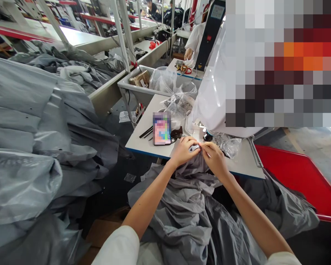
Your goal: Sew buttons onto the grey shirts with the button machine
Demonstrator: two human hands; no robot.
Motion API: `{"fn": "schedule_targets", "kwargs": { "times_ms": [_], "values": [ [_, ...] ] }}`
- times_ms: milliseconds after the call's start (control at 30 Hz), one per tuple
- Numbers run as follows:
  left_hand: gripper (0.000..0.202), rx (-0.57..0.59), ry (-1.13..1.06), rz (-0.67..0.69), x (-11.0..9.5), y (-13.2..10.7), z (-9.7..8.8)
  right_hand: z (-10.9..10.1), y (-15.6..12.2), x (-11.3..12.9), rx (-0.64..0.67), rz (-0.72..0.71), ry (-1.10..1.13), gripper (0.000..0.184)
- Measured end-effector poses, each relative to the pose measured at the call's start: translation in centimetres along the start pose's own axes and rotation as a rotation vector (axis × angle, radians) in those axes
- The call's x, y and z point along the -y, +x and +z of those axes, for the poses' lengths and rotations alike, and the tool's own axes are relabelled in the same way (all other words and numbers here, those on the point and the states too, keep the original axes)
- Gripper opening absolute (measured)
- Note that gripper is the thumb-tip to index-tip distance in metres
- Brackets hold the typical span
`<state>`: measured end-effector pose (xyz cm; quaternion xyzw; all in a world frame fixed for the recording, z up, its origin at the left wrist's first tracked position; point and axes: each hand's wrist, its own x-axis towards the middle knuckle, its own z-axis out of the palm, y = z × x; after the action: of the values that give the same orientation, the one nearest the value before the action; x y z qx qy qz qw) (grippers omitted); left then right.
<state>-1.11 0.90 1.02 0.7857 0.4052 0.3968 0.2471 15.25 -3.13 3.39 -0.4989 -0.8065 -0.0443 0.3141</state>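
A grey garment [182,206] lies bunched over my lap, and its upper end reaches the front edge of the work table [143,143]. My left hand [185,150] is closed on a gathered part of this cloth at the table edge. Close beside it, my right hand [213,156] pinches the same bit of cloth, fingertips nearly touching those of the left. Just beyond the hands stands a white machine base [192,127] with metal parts. Whatever small piece lies between the fingertips is too small to make out.
Left of the hands are a phone [162,129] and dark thin tools [146,132]. Clear plastic bags [231,146] lie right and behind. Heaped grey garments [44,121] fill the left side. A red tray [300,176] stands right. Across the table a co-worker's hand [188,54] shows.
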Motion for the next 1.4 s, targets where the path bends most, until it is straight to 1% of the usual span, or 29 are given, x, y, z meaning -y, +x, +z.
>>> {"fn": "schedule_targets", "kwargs": {
  "times_ms": [133, 200, 333, 467, 533, 600, 700, 767, 833, 900, 933, 967, 1067, 1133, 1233, 1333, 1400],
  "values": [
    [0.018, 0.005, 0.006, -0.004, -0.1, 0.0, -0.1, -0.1, -1.1, 0.5, 0.055, -0.053, -0.105, 0.044],
    [0.019, 0.002, 0.000, -0.002, -0.1, 0.0, -0.1, -0.3, -1.7, 0.6, 0.073, -0.075, -0.137, 0.048],
    [0.022, -0.001, -0.009, 0.008, -0.1, -0.1, -0.2, -0.5, -2.5, 0.4, 0.076, -0.133, -0.160, 0.050],
    [0.025, 0.012, -0.012, 0.009, -0.2, -0.1, -0.3, -0.6, -2.6, 0.1, 0.087, -0.132, -0.138, 0.049],
    [0.030, 0.049, -0.015, 0.013, 0.0, -0.1, -0.6, -0.7, -2.5, 0.1, 0.092, -0.115, -0.109, 0.048],
    [0.040, 0.115, -0.027, 0.049, 0.5, -0.2, -1.1, -0.9, -2.3, 0.1, 0.098, -0.091, -0.073, 0.047],
    [0.057, 0.232, -0.069, 0.133, 1.4, -0.3, -2.3, -1.1, -2.0, 0.0, 0.117, -0.056, -0.021, 0.045],
    [0.062, 0.295, -0.108, 0.164, 1.9, -0.4, -3.1, -1.1, -1.9, 0.0, 0.122, -0.041, 0.013, 0.044],
    [0.062, 0.341, -0.149, 0.164, 2.2, -0.4, -3.8, -1.1, -1.9, 0.1, 0.081, -0.025, 0.019, 0.042],
    [0.061, 0.368, -0.177, 0.147, 2.3, -0.4, -4.1, -1.0, -2.0, 0.5, 0.016, -0.011, -0.020, 0.039],
    [0.061, 0.377, -0.184, 0.140, 2.3, -0.3, -4.2, -1.0, -2.1, 0.8, 0.004, -0.016, -0.047, 0.039],
    [0.061, 0.384, -0.186, 0.136, 2.2, -0.3, -4.2, -1.0, -2.1, 1.1, 0.017, -0.035, -0.071, 0.039],
    [0.058, 0.406, -0.184, 0.137, 2.3, -0.1, -4.4, -0.8, -2.0, 2.2, 0.145, -0.160, -0.110, 0.040],
    [0.056, 0.434, -0.182, 0.147, 2.6, -0.1, -4.8, -0.6, -2.0, 2.5, 0.194, -0.224, -0.125, 0.040],
    [0.054, 0.445, -0.173, 0.129, 3.1, -0.2, -5.4, -0.3, -2.0, 2.5, 0.201, -0.236, -0.175, 0.036],
    [0.052, 0.391, -0.165, 0.078, 3.5, -0.4, -5.7, -0.2, -2.2, 2.2, 0.216, -0.248, -0.216, 0.032],
    [0.050, 0.362, -0.157, 0.075, 3.7, -0.5, -5.5, -0.3, -2.3, 2.2, 0.217, -0.261, -0.223, 0.029]
  ]
}}
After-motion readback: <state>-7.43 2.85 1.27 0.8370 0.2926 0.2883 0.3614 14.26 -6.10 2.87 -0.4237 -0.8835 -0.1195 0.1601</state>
